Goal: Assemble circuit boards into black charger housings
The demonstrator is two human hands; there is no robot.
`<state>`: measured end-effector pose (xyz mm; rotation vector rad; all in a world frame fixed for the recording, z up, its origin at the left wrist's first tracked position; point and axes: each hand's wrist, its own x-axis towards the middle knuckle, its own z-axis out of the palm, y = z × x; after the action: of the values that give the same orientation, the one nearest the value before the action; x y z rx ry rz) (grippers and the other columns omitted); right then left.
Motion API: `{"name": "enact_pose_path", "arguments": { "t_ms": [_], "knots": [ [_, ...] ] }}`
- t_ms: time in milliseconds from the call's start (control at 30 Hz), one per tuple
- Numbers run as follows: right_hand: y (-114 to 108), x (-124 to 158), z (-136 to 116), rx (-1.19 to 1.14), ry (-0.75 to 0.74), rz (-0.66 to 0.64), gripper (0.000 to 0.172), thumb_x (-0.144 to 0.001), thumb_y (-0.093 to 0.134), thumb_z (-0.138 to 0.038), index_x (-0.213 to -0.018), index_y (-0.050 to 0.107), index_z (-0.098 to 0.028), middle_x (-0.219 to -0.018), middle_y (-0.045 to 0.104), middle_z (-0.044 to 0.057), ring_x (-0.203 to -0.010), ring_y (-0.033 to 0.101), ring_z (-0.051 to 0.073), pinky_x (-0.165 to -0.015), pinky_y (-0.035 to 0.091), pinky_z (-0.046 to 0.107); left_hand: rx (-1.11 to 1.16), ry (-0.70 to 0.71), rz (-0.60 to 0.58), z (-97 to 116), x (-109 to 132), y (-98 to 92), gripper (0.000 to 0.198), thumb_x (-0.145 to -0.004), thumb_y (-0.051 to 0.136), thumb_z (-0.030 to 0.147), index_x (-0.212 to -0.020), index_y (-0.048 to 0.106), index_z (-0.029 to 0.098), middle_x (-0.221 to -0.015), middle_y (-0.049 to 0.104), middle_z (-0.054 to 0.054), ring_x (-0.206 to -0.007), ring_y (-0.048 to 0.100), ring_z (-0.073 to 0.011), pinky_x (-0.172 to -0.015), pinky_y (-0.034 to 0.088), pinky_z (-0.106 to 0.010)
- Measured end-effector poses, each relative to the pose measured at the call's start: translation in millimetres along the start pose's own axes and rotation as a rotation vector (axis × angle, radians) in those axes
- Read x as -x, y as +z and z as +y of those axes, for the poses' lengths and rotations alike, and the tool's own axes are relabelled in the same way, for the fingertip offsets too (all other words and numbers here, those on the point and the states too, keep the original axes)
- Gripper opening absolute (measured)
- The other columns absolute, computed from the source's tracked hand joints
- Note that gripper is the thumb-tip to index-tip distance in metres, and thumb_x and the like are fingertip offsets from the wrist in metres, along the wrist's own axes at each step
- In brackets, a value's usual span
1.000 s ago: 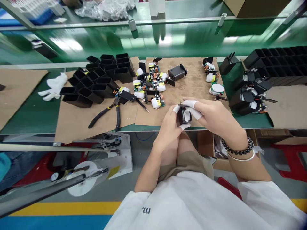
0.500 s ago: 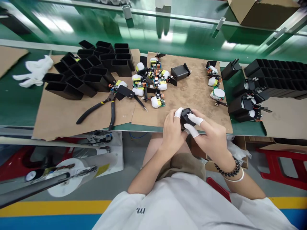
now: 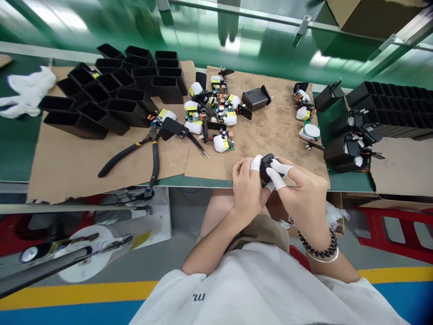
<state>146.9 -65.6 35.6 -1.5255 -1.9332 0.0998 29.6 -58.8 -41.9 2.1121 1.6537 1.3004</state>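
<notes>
A small black plastic housing (image 3: 265, 165) is between my hands at the front edge of the cardboard. My left hand (image 3: 247, 186) wraps round it from the left, white finger cots on its fingertips. From the other side, the thumb and fingers of my right hand (image 3: 301, 187), also in white cots, pinch the end facing me; what lies under them is hidden. Behind, a closed black adapter housing (image 3: 255, 98) lies on its side. Several green circuit boards with white and yellow parts (image 3: 223, 142) lie to the left of it.
Black-handled pliers (image 3: 154, 155) and a thin-tipped tool (image 3: 199, 145) lie left. Open black cases (image 3: 76, 122) stand behind them, white gloves (image 3: 27, 92) beyond. More boards (image 3: 309, 132) and stacked black cases (image 3: 392, 108) are right. The bench edge runs before my lap.
The housing and both hands have shifted slightly right. My right fingers have closed nearer together over its end, covering more of it. The view has turned a little.
</notes>
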Motion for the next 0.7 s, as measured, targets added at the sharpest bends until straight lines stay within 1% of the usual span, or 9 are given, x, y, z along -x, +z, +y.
{"name": "enact_pose_path", "arguments": {
  "t_ms": [100, 233, 300, 400, 467, 533, 600, 667, 700],
  "knots": [
    [9.9, 6.7, 5.9, 0.011, 0.007, -0.029, 0.021, -0.093, 0.073, -0.029, -0.112, 0.08, -0.023, -0.134, 0.077, 0.012, -0.104, 0.082, 0.031, -0.083, 0.069, 0.04, -0.013, -0.017, -0.021, 2.6, -0.6, -6.0, 0.053, -0.087, 0.061, 0.016, -0.139, 0.049, 0.01, -0.122, 0.069, -0.018, -0.116, 0.066, -0.0314, -0.116, 0.043, -0.053],
    [17.6, 12.7, 20.3, -0.078, -0.116, 0.08, 0.024, -0.093, 0.072, -0.024, -0.116, 0.077, -0.023, -0.111, 0.085, 0.009, -0.093, 0.083, 0.026, -0.078, 0.07, 0.037, -0.008, -0.056, -0.155, -0.6, 2.5, -42.5, 0.061, -0.091, 0.07, 0.021, -0.148, 0.049, 0.013, -0.138, 0.063, -0.019, -0.133, 0.057, -0.0347, -0.124, 0.036, -0.058],
    [14.4, 12.0, 25.2, -0.086, -0.178, 0.193, 0.029, -0.088, 0.078, -0.022, -0.117, 0.077, -0.025, -0.108, 0.085, 0.007, -0.091, 0.083, 0.026, -0.08, 0.07, 0.037, 0.002, -0.09, -0.127, -7.2, 6.6, -64.8, 0.064, -0.092, 0.076, 0.028, -0.149, 0.05, 0.018, -0.141, 0.062, -0.018, -0.136, 0.056, -0.0335, -0.122, 0.04, -0.056],
    [9.2, 8.6, 28.5, -0.074, -0.255, 0.361, 0.04, -0.082, 0.084, -0.019, -0.121, 0.076, -0.027, -0.11, 0.085, 0.008, -0.094, 0.083, 0.027, -0.081, 0.07, 0.038, -0.016, -0.185, -0.001, -20.2, 12.9, -86.2, 0.053, -0.095, 0.074, 0.03, -0.145, 0.057, 0.024, -0.136, 0.065, -0.014, -0.132, 0.061, -0.0304, -0.119, 0.045, -0.052],
    [9.1, 6.4, 29.7, -0.072, -0.284, 0.316, 0.033, -0.086, 0.079, -0.018, -0.118, 0.076, -0.027, -0.103, 0.085, 0.007, -0.09, 0.083, 0.027, -0.082, 0.07, 0.039, -0.026, -0.247, 0.047, -27.1, 15.3, -89.3, 0.045, -0.096, 0.071, 0.029, -0.14, 0.062, 0.026, -0.131, 0.067, -0.012, -0.128, 0.064, -0.029, -0.115, 0.048, -0.049],
    [10.8, 6.1, 31.3, -0.085, -0.255, 0.246, 0.031, -0.088, 0.076, -0.018, -0.117, 0.077, -0.028, -0.098, 0.085, 0.005, -0.089, 0.083, 0.026, -0.092, 0.069, 0.044, -0.016, -0.266, 0.064, -30.7, 15.9, -85.6, 0.04, -0.096, 0.071, 0.029, -0.136, 0.065, 0.026, -0.128, 0.069, -0.01, -0.125, 0.066, -0.0282, -0.112, 0.051, -0.048],
    [13.9, 8.3, 33.7, -0.109, -0.19, 0.263, 0.035, -0.086, 0.079, -0.018, -0.12, 0.076, -0.029, -0.102, 0.085, 0.005, -0.093, 0.083, 0.027, -0.107, 0.064, 0.053, 0.02, -0.247, 0.074, -30.8, 14.9, -78.6, 0.037, -0.096, 0.07, 0.028, -0.133, 0.068, 0.025, -0.126, 0.071, -0.01, -0.124, 0.067, -0.0274, -0.112, 0.052, -0.047],
    [19.3, 11.6, 37.3, -0.119, -0.155, 0.291, 0.032, -0.087, 0.078, -0.02, -0.118, 0.076, -0.028, -0.104, 0.085, 0.006, -0.095, 0.083, 0.028, -0.111, 0.061, 0.056, 0.077, -0.229, 0.079, -28.6, 12.5, -71.1, 0.036, -0.096, 0.07, 0.027, -0.132, 0.068, 0.025, -0.126, 0.071, -0.01, -0.124, 0.067, -0.0259, -0.112, 0.053, -0.045],
    [22.9, 13.0, 39.5, -0.123, -0.146, 0.264, 0.028, -0.089, 0.076, -0.021, -0.116, 0.077, -0.027, -0.104, 0.085, 0.007, -0.095, 0.083, 0.028, -0.111, 0.061, 0.057, 0.109, -0.23, 0.066, -27.1, 10.9, -67.7, 0.036, -0.096, 0.07, 0.027, -0.132, 0.068, 0.024, -0.127, 0.071, -0.01, -0.124, 0.068, -0.0252, -0.112, 0.054, -0.044]
  ]
}}
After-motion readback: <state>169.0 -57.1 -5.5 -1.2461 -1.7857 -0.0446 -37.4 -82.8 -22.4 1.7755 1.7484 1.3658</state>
